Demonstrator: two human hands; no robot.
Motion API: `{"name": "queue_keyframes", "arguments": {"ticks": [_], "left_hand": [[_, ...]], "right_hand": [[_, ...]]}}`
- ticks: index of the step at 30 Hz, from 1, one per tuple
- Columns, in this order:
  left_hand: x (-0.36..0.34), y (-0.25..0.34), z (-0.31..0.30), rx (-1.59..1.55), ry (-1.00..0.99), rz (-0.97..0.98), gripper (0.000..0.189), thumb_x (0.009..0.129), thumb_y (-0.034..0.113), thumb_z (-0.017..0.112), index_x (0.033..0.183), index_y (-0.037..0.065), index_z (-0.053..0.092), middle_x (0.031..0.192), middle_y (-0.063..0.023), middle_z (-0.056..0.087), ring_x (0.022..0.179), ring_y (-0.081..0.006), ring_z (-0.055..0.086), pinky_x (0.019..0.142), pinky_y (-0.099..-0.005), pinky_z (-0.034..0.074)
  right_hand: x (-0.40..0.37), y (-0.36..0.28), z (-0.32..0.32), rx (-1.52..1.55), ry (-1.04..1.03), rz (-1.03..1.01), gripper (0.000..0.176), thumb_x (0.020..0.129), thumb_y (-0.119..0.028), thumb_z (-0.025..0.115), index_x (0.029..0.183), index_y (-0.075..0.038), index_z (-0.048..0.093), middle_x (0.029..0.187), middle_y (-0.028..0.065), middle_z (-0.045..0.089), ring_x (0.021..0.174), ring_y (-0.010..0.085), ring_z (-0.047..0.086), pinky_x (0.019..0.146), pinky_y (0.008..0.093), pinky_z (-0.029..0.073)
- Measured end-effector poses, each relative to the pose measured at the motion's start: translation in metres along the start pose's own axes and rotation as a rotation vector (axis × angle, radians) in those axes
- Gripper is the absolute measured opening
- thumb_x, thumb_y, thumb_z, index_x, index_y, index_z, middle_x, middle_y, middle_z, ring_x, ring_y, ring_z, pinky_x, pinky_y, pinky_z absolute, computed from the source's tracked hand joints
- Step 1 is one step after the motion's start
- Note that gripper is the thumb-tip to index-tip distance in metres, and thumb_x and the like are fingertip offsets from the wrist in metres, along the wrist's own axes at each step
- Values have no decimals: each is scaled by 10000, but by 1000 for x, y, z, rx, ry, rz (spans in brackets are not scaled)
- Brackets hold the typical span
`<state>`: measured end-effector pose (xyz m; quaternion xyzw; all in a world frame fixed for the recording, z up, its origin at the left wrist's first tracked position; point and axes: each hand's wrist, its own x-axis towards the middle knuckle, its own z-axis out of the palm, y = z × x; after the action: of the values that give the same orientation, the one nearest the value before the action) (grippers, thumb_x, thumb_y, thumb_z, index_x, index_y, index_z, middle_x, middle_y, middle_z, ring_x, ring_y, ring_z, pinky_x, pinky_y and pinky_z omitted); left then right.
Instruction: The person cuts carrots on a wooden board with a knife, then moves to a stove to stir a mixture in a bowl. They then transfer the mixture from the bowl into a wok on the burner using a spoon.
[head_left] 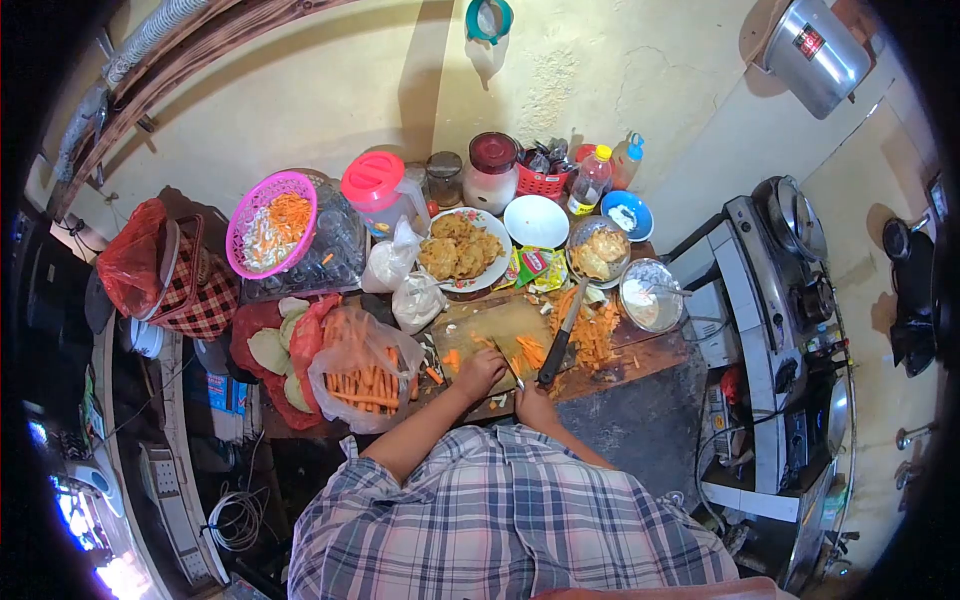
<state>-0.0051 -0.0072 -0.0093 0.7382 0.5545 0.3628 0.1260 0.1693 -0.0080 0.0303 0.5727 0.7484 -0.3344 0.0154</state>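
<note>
My left hand (480, 374) presses down with curled fingers on a piece of carrot (482, 341) on the cutting board (486, 325); the carrot is mostly hidden beneath the fingers. In my right hand (537, 407) is a knife (517, 381), its thin blade slanting up and left over the board beside the left fingers. Cut carrot sticks (530, 352) lie just right of that blade. A second, larger knife (566, 332) with a black handle rests at the board's right side. Grated carrot (594, 335) is heaped past it.
Left of the board, a plastic bag (352, 350) holds carrots, beside cabbage (268, 350) in red plastic. Behind stand a plate of fritters (495, 275), a pink basket (236, 222) of shredded vegetables and a pink-lidded pitcher (378, 195). A metal bowl (652, 312) sits right, near a stove (765, 250).
</note>
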Motion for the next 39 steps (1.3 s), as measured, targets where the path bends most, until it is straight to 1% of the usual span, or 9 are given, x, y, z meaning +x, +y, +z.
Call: {"name": "queue_keyframes", "arguments": {"ticks": [3,8,12,17,30,32,36,38,39], "left_hand": [[3,6,-5,-41,52,5,72,719,89,642,754,31,618,780,-98,599,773,-271,589,679,-357,500],[0,1,-2,-23,1,-32,82,718,86,649,751,14,628,801,-106,623,779,-271,602,700,-357,503],[-1,2,-1,-29,12,-34,86,717,89,642,753,19,610,764,-110,589,774,-281,588,685,-363,497],[0,6,-3,-47,34,-47,89,722,95,641,754,18,611,794,-104,611,783,-277,597,686,-364,501],[-1,7,0,-24,72,-59,85,729,90,637,771,21,610,799,-99,610,775,-276,596,662,-372,502],[2,10,-1,6,48,-71,90,730,91,637,779,21,609,796,-100,606,773,-279,592,662,-374,499],[14,13,-3,66,-81,-51,128,718,100,643,820,25,625,811,-114,618,788,-300,590,678,-372,493],[18,14,-3,-3,-53,-71,133,715,95,639,828,26,626,827,-121,615,807,-307,586,702,-381,488],[20,17,-4,-75,-26,-90,139,712,90,635,836,27,626,842,-128,612,826,-314,581,726,-389,483]], "right_hand": [[8,4,11,-25,76,-69,262,893,-217,478,998,23,491,797,282,610,758,457,609,667,546,479],[9,24,24,91,128,-137,303,890,-233,486,1024,39,483,882,315,589,750,489,590,666,549,474],[2,17,14,114,107,-145,326,894,-242,478,1036,51,472,920,329,572,778,501,580,686,552,472],[0,12,11,96,41,-80,337,904,-253,455,1043,54,470,912,322,578,856,492,573,732,550,467],[1,2,4,30,34,-15,332,897,-262,482,1059,28,490,889,295,604,831,456,600,728,535,473],[-1,7,3,-35,140,-15,324,897,-260,483,1017,38,530,807,290,611,777,447,611,696,532,480],[-5,4,-15,91,89,-26,295,895,-260,480,976,16,544,826,301,596,793,475,588,704,541,463],[-1,9,-8,181,230,-37,350,896,-267,487,817,55,600,689,277,595,700,463,597,641,522,481],[0,12,-8,179,228,-37,350,896,-267,487,817,55,600,689,277,595,700,463,597,641,522,481]]}}
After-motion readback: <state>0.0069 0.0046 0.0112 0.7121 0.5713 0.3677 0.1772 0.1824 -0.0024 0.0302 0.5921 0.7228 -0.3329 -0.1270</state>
